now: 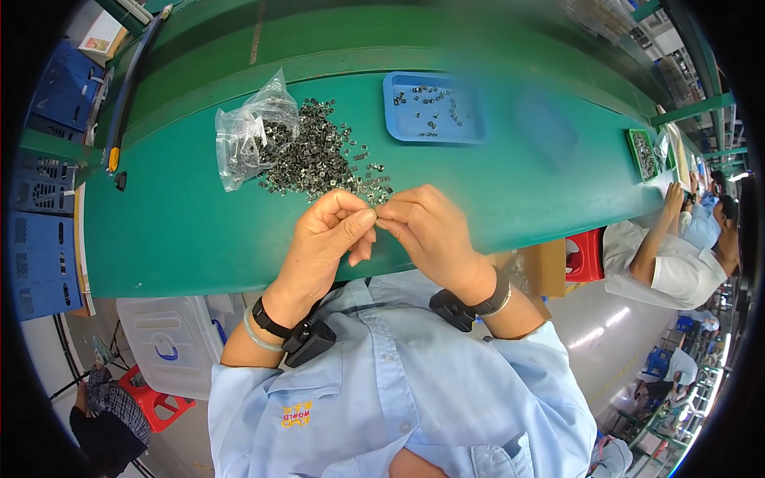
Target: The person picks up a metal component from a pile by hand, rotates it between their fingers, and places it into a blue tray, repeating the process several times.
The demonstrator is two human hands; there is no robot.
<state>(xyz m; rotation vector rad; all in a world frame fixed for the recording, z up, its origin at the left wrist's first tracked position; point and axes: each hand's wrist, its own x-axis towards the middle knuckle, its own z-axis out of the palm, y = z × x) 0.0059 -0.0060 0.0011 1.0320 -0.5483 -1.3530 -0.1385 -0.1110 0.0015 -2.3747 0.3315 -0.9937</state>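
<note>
Both hands meet at mid-frame: left hand [331,231] and right hand [426,227] pinch fingertips together on a tiny part, too small to make out. Just above, the metal-clip pile [323,155] spills from a clear bag [251,135] on the green desk [175,231]; blue tray [434,107] upper centre.

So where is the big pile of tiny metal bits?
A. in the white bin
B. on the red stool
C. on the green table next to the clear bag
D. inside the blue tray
C: the pile lies loose on the green table, spilling out beside the clear bag; the blue tray holds only a few scattered bits.
</note>
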